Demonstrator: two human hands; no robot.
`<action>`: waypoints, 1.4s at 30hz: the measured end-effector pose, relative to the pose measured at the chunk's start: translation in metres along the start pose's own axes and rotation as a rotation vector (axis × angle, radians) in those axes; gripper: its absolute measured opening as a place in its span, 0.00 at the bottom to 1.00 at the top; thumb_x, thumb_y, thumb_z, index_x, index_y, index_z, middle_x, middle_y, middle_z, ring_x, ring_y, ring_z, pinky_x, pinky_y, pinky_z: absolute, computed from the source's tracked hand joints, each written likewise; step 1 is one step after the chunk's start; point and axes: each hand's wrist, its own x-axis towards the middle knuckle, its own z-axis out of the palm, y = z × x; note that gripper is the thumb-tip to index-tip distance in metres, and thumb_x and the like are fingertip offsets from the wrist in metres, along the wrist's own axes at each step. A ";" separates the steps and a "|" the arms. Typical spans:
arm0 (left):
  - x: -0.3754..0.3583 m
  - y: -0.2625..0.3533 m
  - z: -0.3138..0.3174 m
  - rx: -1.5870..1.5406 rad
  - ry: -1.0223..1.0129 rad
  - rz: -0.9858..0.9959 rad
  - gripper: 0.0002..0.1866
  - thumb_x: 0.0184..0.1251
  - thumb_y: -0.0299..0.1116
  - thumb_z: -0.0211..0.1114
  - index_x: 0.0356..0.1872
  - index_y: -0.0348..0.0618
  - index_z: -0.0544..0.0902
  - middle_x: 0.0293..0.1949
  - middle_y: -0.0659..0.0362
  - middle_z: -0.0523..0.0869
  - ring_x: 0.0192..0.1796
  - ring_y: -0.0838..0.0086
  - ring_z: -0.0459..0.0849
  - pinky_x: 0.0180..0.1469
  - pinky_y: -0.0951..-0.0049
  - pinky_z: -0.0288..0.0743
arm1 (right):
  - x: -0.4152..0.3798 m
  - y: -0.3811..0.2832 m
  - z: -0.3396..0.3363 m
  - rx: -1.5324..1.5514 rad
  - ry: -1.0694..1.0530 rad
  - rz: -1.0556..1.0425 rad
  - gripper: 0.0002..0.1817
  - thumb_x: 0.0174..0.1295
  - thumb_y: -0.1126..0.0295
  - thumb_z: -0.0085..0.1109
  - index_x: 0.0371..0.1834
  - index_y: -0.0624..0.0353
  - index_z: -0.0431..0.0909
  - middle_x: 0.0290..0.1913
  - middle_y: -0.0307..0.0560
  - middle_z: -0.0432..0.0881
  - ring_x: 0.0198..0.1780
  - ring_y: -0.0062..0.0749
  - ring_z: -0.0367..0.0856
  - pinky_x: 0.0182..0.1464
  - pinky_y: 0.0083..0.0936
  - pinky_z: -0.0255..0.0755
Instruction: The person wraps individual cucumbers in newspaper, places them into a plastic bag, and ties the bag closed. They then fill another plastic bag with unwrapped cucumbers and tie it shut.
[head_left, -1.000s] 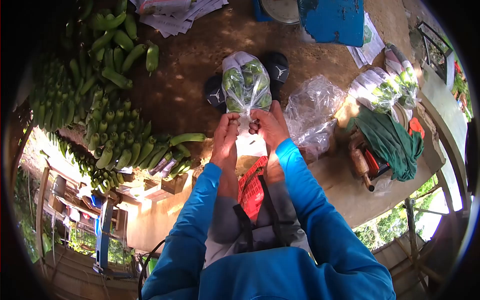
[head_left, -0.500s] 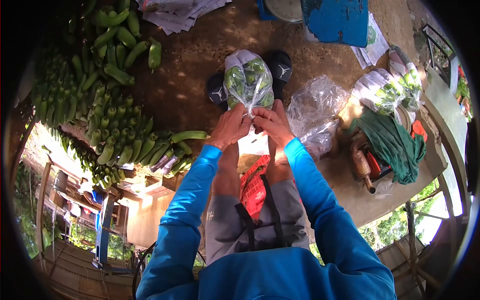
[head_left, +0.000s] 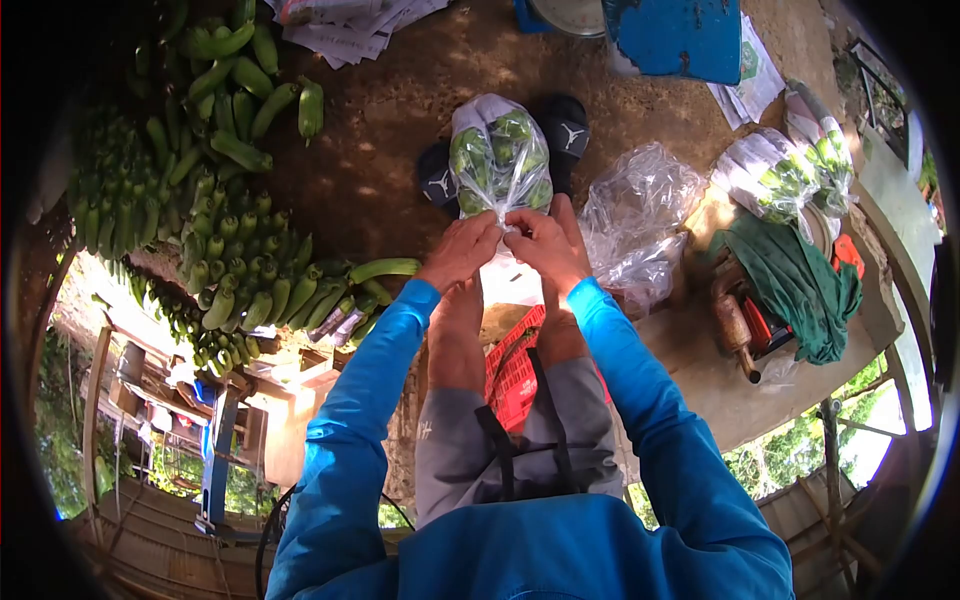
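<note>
A clear plastic bag (head_left: 500,160) with green produce and some white paper inside lies on the ground between two dark sandals. Its gathered neck is pinched between my hands. My left hand (head_left: 463,247) grips the neck from the left, fingers closed. From the right, my right hand (head_left: 545,247) closes on the same neck, thumb and fingers together. The fingertips of both hands nearly meet there. What exactly lies between the fingertips is too small to make out.
Many long green vegetables (head_left: 240,250) are piled at the left. Crumpled empty plastic bags (head_left: 645,220) lie right of my hands. Further right are filled bags (head_left: 768,175), a green cloth (head_left: 800,285) and a rusty tool (head_left: 733,325). A blue object (head_left: 680,35) and papers (head_left: 750,80) stand beyond.
The view has shifted slightly. Both hands stay at the bag's neck, with the fingers of my right hand slightly changed in pose.
</note>
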 end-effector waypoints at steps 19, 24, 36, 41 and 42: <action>0.012 -0.026 0.002 0.576 0.095 -0.130 0.18 0.56 0.41 0.49 0.21 0.41 0.84 0.27 0.43 0.84 0.31 0.45 0.82 0.41 0.48 0.76 | 0.058 -0.009 -0.020 1.372 0.373 0.647 0.11 0.47 0.83 0.53 0.18 0.55 0.65 0.17 0.35 0.63 0.13 0.20 0.54 0.15 0.16 0.53; 0.009 -0.038 0.007 0.555 0.099 -0.225 0.20 0.57 0.45 0.51 0.20 0.41 0.84 0.30 0.42 0.84 0.35 0.45 0.83 0.44 0.50 0.75 | 0.066 -0.029 -0.032 1.347 0.376 0.622 0.10 0.47 0.82 0.52 0.17 0.55 0.64 0.17 0.34 0.62 0.11 0.19 0.52 0.13 0.14 0.54; -0.129 0.034 0.015 0.211 0.139 0.053 0.17 0.64 0.40 0.54 0.45 0.37 0.81 0.38 0.44 0.84 0.38 0.45 0.82 0.48 0.51 0.73 | 0.020 -0.010 0.022 -1.009 0.216 -0.500 0.20 0.53 0.60 0.60 0.45 0.60 0.73 0.48 0.54 0.72 0.40 0.53 0.80 0.43 0.44 0.75; -0.186 0.042 0.026 0.585 0.022 0.300 0.12 0.60 0.36 0.57 0.37 0.38 0.81 0.34 0.47 0.84 0.43 0.52 0.81 0.48 0.57 0.70 | 0.021 -0.034 0.012 -1.015 0.022 -0.252 0.17 0.54 0.61 0.56 0.42 0.62 0.77 0.46 0.53 0.75 0.45 0.51 0.80 0.40 0.47 0.76; -0.187 0.041 0.027 0.530 0.007 0.215 0.10 0.59 0.35 0.58 0.34 0.39 0.81 0.32 0.48 0.83 0.42 0.53 0.80 0.46 0.58 0.69 | 0.022 -0.026 0.009 -0.962 0.039 -0.278 0.17 0.54 0.60 0.55 0.39 0.62 0.78 0.44 0.52 0.76 0.43 0.51 0.80 0.40 0.48 0.76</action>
